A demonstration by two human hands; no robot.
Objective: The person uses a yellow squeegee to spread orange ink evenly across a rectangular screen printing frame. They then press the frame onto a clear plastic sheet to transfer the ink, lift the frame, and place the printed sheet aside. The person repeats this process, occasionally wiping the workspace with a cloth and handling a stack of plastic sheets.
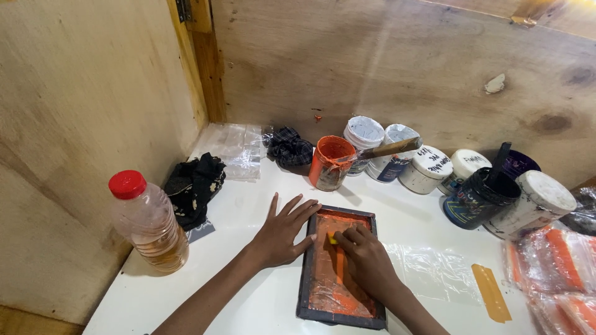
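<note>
Orange-inked screen frame [308,260] lies under flat, open left hand [282,232]; right hand [366,260] clamps a yellow squeegee [334,239].

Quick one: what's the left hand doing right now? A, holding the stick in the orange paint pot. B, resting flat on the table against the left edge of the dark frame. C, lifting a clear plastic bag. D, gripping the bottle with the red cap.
B: the left hand lies fingers spread on the white table, fingertips at the left edge of the dark frame, while the bottle stands untouched.
</note>
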